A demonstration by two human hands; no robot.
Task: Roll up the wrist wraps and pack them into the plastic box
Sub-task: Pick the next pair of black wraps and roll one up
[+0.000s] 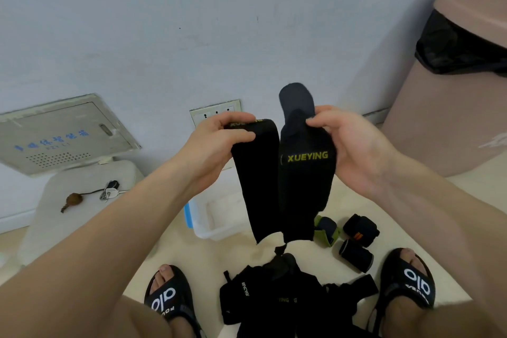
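Two black wrist wraps with yellow XUEYING lettering hang side by side in front of me. My left hand [219, 143] pinches the top of the left wrap [259, 181]. My right hand [351, 151] pinches the top of the right wrap [304, 181], whose dark end tab sticks up above my fingers. Behind and below them the clear plastic box [211, 225] with a blue clip stands on the floor, partly hidden by the wraps. Three rolled wraps [356, 239] lie on the floor to the right of the box.
A pile of unrolled black wraps [282, 293] lies between my sandalled feet. A white stool [68, 200] with keys stands at the left. A pink bin [452, 96] with a black liner stands at the right. The wall with a socket is close ahead.
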